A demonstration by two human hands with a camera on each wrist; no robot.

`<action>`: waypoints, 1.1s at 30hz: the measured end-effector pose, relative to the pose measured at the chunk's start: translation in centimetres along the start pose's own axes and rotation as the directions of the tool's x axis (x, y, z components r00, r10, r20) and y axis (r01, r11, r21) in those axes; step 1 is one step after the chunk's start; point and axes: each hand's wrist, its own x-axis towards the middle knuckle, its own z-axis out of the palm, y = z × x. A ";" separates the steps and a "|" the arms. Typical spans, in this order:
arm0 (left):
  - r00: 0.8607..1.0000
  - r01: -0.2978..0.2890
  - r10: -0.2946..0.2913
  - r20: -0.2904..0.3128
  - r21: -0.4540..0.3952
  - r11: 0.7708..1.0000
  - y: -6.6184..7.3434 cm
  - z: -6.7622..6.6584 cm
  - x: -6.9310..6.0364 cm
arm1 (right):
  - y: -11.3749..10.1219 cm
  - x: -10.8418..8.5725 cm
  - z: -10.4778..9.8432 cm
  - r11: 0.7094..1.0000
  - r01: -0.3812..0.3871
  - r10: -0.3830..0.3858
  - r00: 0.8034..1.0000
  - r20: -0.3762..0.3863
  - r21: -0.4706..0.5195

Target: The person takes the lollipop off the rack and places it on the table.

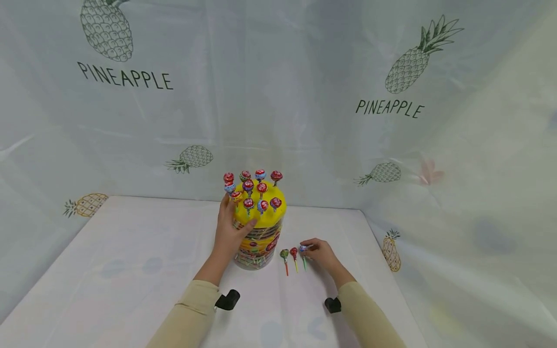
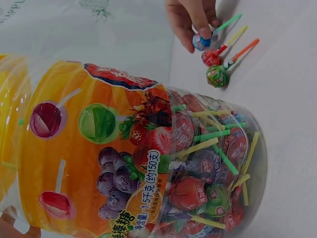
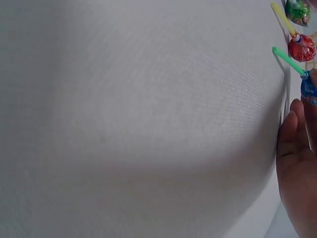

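Observation:
A clear jar [image 1: 254,261] of lollipops with an orange label [image 2: 54,148] stands upright. Several lollipops stick up from its yellow lid [image 1: 263,220]. My left hand [image 1: 228,232] holds the jar's upper left side, thumb across the front of the lid's edge. Right of the jar, green [image 1: 284,253], red [image 1: 293,252] and blue [image 1: 303,248] lollipops lie in a row on the table. My right hand [image 1: 322,253] pinches the blue lollipop's head [image 2: 201,42]; its green stick [image 3: 290,62] points toward me.
The white table [image 1: 152,290] reaches back to a hanging sheet [image 1: 283,96] printed with pineapples. The same kind of sheet hangs along the right side. A black wrist device [image 1: 228,300] sits at my left cuff and another [image 1: 332,305] at my right.

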 end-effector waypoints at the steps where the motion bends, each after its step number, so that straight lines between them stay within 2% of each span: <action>1: 1.000 0.000 0.000 0.001 0.001 1.000 0.0 0.0 0.0 | 0.1 0.0 0.0 1.000 0.004 -0.004 1.000 -0.003 -0.015; 10: 1.000 -0.015 0.015 0.007 -0.008 1.000 0.2 0.1 -0.1 | 0.7 0.5 0.1 0.998 0.011 -0.011 1.000 0.010 -0.068; 20: 1.000 -0.004 0.004 0.013 -0.003 1.000 0.2 0.0 0.0 | 0.5 0.7 0.3 0.996 0.013 -0.011 1.000 0.016 -0.092; 33: 1.000 -0.002 0.002 0.008 -0.004 1.000 0.0 -0.1 0.0 | 0.5 0.9 0.3 0.996 0.001 0.000 1.000 0.017 -0.084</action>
